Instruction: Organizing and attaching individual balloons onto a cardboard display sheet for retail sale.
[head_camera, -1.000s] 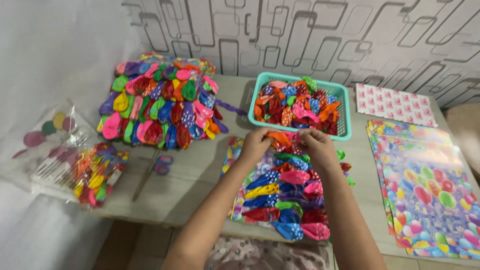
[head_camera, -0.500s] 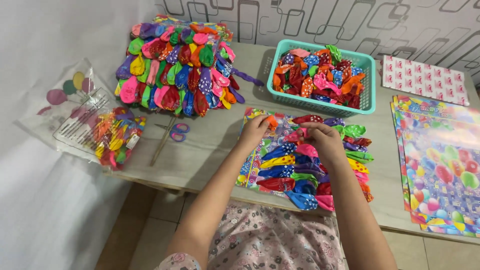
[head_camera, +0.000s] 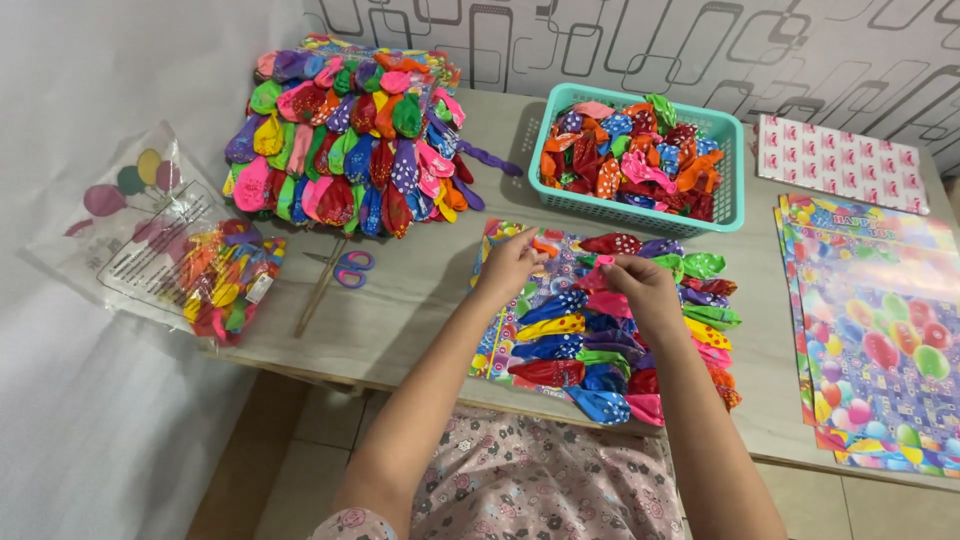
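Note:
A printed card (head_camera: 497, 345) with rows of flat spotted balloons (head_camera: 600, 340) fixed to it lies at the table's near edge. My left hand (head_camera: 510, 265) rests on the card's top left and pinches an orange balloon (head_camera: 545, 246). My right hand (head_camera: 640, 287) sits on the card's top middle, fingers closed on a pink balloon (head_camera: 598, 275). A teal basket (head_camera: 640, 212) of loose balloons stands just behind both hands.
A tall stack of filled balloon cards (head_camera: 345, 140) sits at the back left. Scissors (head_camera: 338, 272) lie beside it. A clear bag of balloons (head_camera: 175, 255) hangs over the left edge. Blank printed cards (head_camera: 880, 330) and a pink patterned sheet (head_camera: 840, 163) lie at the right.
The view has tilted down and shifted right. My hands stayed at the card's top edge; the left hand now pinches an orange balloon.

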